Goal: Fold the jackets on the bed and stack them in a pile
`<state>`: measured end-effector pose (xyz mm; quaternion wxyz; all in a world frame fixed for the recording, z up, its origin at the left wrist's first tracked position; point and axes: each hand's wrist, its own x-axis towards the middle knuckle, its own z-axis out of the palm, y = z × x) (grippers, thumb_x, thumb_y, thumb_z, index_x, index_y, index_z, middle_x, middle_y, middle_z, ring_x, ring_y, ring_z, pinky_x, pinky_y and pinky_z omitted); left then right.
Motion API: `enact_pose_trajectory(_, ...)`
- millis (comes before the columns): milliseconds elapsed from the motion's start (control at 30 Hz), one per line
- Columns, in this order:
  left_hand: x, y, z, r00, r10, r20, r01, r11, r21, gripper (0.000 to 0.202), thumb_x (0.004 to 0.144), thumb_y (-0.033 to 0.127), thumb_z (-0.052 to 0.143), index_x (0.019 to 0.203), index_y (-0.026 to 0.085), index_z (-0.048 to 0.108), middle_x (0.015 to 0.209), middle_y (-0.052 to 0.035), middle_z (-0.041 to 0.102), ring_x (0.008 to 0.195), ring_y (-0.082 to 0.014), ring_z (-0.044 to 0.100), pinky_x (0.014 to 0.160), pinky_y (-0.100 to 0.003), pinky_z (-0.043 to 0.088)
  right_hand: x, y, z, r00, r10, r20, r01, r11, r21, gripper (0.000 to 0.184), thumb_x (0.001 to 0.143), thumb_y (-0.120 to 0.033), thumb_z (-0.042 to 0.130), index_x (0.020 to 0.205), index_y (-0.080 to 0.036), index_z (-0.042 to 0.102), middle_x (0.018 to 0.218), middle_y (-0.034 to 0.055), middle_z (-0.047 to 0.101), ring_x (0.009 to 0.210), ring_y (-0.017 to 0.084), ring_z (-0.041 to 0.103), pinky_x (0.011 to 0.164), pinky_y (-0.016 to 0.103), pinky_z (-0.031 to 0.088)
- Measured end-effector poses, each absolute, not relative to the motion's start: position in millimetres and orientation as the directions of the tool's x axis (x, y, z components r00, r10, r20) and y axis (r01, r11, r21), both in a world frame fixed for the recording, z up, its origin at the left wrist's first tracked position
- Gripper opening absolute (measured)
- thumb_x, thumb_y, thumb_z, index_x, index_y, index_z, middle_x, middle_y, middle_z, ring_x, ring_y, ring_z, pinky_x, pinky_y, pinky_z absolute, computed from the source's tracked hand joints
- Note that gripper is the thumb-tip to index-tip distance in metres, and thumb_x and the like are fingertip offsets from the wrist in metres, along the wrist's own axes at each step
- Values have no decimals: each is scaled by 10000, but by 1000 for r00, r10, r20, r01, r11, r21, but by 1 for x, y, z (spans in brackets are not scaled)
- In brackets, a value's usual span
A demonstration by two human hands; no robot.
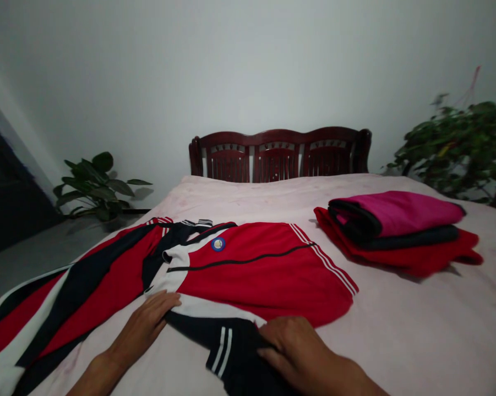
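Note:
Spread on the bed is a red, white and navy zip jacket (248, 286) with a round blue badge, its collar toward the left and its striped hem toward the right. My left hand (157, 311) rests on the white shoulder, fingers stretched out and flat on the cloth. Thumb and fingers of my right hand (295, 349) pinch the navy sleeve (245, 352) near the front; two white stripes cross this sleeve. Part of the sleeve is hidden by my right hand and the picture's lower edge.
More red, navy and white garments (103, 280) lie to the left. At the right sits a folded stack topped by a magenta garment (413, 212). The pink bedsheet (400, 324) reaches a dark wooden headboard (278, 157). Potted plants (94, 184) stand on both sides.

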<state>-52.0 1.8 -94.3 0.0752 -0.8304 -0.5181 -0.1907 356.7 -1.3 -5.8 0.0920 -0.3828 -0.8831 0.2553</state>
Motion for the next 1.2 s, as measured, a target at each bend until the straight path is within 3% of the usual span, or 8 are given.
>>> enact_pose_trajectory(167,-39,18,-64,233,946,224,912,-293,289,242,914,224,433,1026,251,645,1044,-29,723,995,-205,676,866,-314,529,399,44,20,-331,943,33,119,76,-990,300,855,-481,582,941,-212,682,879,38,731,783,206,663,718,314,511)
enact_pose_trajectory(300,-30,38,-45,127,986,108,925,-157,346,273,876,211,404,976,247,656,974,-28,727,924,-215,688,816,-315,513,453,93,-5,284,938,-196,-317,-101,-943,156,795,-325,600,929,-246,603,790,28,721,727,205,683,659,328,570)
enact_pose_trajectory(367,-28,42,-44,119,987,108,912,-151,380,333,838,194,424,1078,262,645,1063,-28,723,978,-220,683,856,-321,505,475,103,-29,357,879,-315,-382,-171,-908,95,784,-245,591,868,-249,548,620,-13,639,548,157,626,506,258,533)
enact_pose_trajectory(533,-15,31,-49,119,978,173,906,-178,384,502,806,280,549,1308,278,539,1285,-46,641,1138,-249,619,932,-342,483,490,95,-65,336,880,-334,-443,-166,-881,195,744,-160,654,827,-236,496,620,-44,601,510,100,608,449,171,512)
enact_pose_trajectory(700,11,27,-56,187,936,297,938,-260,229,289,873,311,540,1136,249,641,1113,-63,693,1020,-268,631,926,-419,462,475,86,-61,191,956,-222,-266,-167,-949,286,686,-243,768,878,-232,556,721,-14,660,679,163,676,611,272,586)
enact_pose_trajectory(933,15,32,-53,-12,957,291,840,-148,523,350,968,438,377,919,229,654,905,-35,721,872,-223,668,790,-324,498,472,69,-51,-140,987,79,83,91,-992,596,706,-392,793,1239,-229,580,1318,110,617,1237,282,563,1053,471,443)
enact_pose_trajectory(1067,-11,24,-46,-111,955,274,722,-112,683,433,941,538,384,959,195,649,941,-45,720,928,-223,667,832,-297,516,478,61,-51,-144,986,82,72,93,-993,842,738,-417,766,1469,-299,366,1460,138,495,1341,284,472,1081,486,404)
enact_pose_trajectory(1200,-53,15,-56,-190,951,243,752,-18,658,464,914,560,388,984,206,680,986,-47,742,985,-237,684,875,-314,531,484,52,-52,-243,964,105,137,141,-981,942,760,-341,712,1545,-345,191,1513,122,438,1381,268,426,1093,474,387)
